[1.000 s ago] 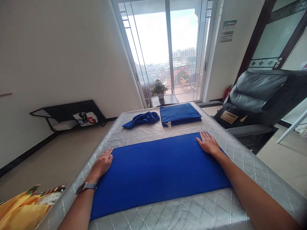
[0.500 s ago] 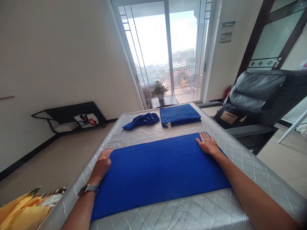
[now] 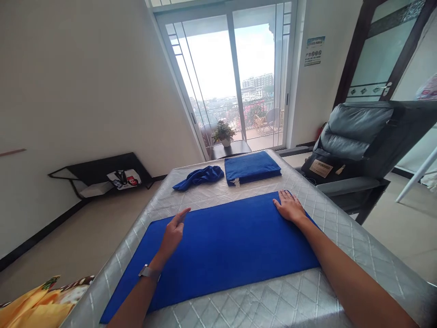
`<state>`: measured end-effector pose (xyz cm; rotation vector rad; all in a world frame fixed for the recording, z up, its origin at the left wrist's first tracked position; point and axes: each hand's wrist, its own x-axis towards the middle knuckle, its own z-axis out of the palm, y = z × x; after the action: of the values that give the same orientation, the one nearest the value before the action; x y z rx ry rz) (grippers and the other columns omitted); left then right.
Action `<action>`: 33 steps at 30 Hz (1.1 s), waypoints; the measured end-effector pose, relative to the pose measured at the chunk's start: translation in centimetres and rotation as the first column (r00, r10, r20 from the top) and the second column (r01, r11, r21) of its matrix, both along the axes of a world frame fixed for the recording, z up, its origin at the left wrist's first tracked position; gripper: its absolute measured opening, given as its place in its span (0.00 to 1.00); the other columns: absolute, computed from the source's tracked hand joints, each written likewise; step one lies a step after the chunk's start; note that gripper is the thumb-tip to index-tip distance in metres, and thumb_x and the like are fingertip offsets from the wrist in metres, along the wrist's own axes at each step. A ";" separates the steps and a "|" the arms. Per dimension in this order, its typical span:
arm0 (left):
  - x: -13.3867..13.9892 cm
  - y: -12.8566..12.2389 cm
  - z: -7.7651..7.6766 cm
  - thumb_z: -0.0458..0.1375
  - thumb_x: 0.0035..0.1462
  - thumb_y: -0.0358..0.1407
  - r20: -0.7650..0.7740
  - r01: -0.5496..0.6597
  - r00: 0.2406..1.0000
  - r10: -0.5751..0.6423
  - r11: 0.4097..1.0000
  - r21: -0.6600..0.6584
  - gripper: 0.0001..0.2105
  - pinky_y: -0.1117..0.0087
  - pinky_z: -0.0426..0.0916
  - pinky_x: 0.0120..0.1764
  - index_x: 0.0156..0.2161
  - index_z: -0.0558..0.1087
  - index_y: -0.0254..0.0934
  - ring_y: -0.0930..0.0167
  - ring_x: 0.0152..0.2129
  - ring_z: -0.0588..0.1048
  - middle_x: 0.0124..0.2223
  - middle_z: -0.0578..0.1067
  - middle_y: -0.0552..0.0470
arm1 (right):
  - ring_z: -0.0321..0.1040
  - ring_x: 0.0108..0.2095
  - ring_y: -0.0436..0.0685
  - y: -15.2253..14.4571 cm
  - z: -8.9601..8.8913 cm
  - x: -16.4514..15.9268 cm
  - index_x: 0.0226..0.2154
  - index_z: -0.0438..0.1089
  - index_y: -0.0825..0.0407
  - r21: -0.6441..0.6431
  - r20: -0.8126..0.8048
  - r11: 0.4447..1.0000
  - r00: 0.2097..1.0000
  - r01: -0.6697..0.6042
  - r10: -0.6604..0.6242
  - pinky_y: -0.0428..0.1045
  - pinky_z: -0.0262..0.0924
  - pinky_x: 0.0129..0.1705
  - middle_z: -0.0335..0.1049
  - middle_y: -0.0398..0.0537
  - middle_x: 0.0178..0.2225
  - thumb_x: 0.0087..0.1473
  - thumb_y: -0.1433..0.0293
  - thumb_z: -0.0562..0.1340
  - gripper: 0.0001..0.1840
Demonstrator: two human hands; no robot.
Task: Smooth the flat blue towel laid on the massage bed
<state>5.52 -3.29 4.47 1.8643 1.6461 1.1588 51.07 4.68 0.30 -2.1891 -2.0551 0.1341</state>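
A blue towel [image 3: 228, 255] lies spread flat across a silver quilted mattress [image 3: 259, 303]. My right hand [image 3: 290, 207] rests palm down on its far right corner, fingers stretched out. Over the left part of the towel is my left hand [image 3: 173, 234], turned on edge, its index finger pointing toward the far edge. It holds nothing; whether it touches the fabric I cannot tell. Beyond the towel sit a crumpled blue cloth [image 3: 200, 177] and, to its right, a neat stack of folded blue towels [image 3: 252, 167] with a white tag.
A dark recliner [image 3: 363, 132] with a black bag [image 3: 327, 167] on it stands right of the mattress. Ahead, a potted plant [image 3: 223, 132] tops a small table before a sliding glass door. Yellow patterned fabric [image 3: 37, 305] is at lower left; a black rack [image 3: 102, 171] stands by the left wall.
My left hand has moved right from the towel's left edge to above its surface. My right hand stays on the far right corner. The view has shifted slightly.
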 end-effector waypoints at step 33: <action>14.4 -10.3 6.3 0.32 0.60 0.67 0.981 0.769 -0.188 -0.040 0.615 0.173 0.37 0.61 0.43 0.67 0.70 0.51 0.58 0.68 0.71 0.40 0.73 0.52 0.60 | 0.70 0.35 0.53 -15.6 8.0 -13.8 0.46 0.68 0.47 0.780 -0.221 0.338 0.275 -0.527 0.936 0.50 0.67 0.37 0.75 0.46 0.38 0.57 0.77 0.62 0.15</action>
<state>19.96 -13.61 10.78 0.5376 0.1734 0.9986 37.27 -10.88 8.35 -0.4072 -2.0838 0.2824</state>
